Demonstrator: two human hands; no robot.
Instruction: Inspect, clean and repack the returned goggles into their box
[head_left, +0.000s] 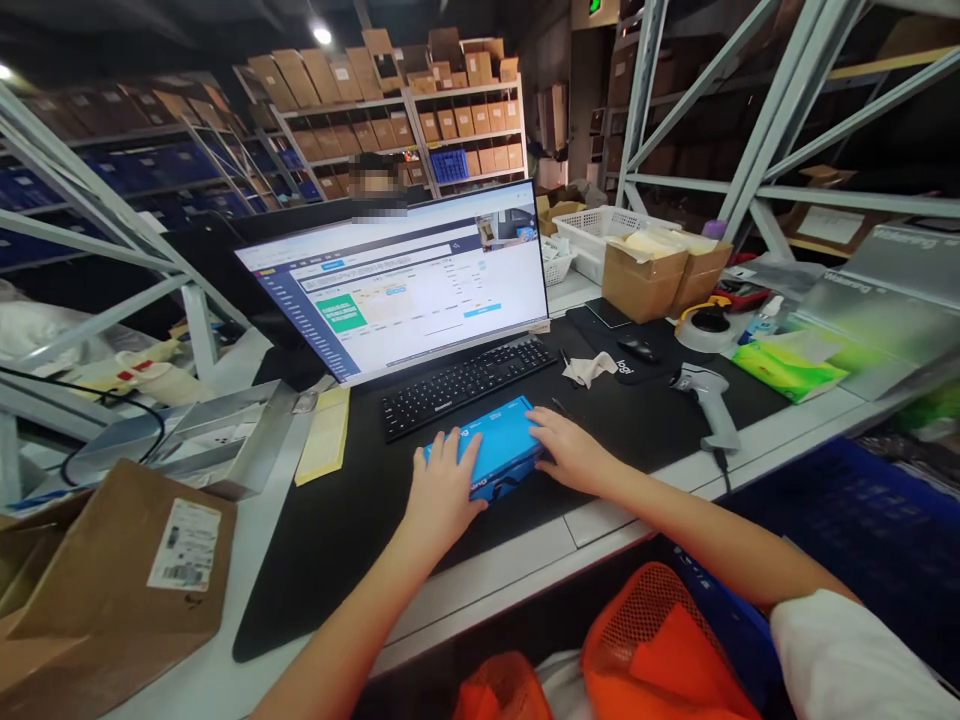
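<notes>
A small blue cardboard box (501, 440) with white lettering lies on the black desk mat (330, 560), just in front of the black keyboard (469, 385). Over its left end rests my left hand (446, 485), fingers across the top and thumb along the front side. My right hand (570, 450) grips the opposite end, its fingertips at the top edge. Between them the two hands hold the box; its underside is hidden. Behind the keyboard a lit monitor (405, 290) shows a web page.
On the right are a barcode scanner (709, 405), a mouse (637, 348), a crumpled tissue (591, 369), a tape roll (705, 325) and a green packet (791, 365). An opened carton (127, 570) and yellow paper (324, 435) are at left. Behind the monitor, a person (379, 185) is partly visible.
</notes>
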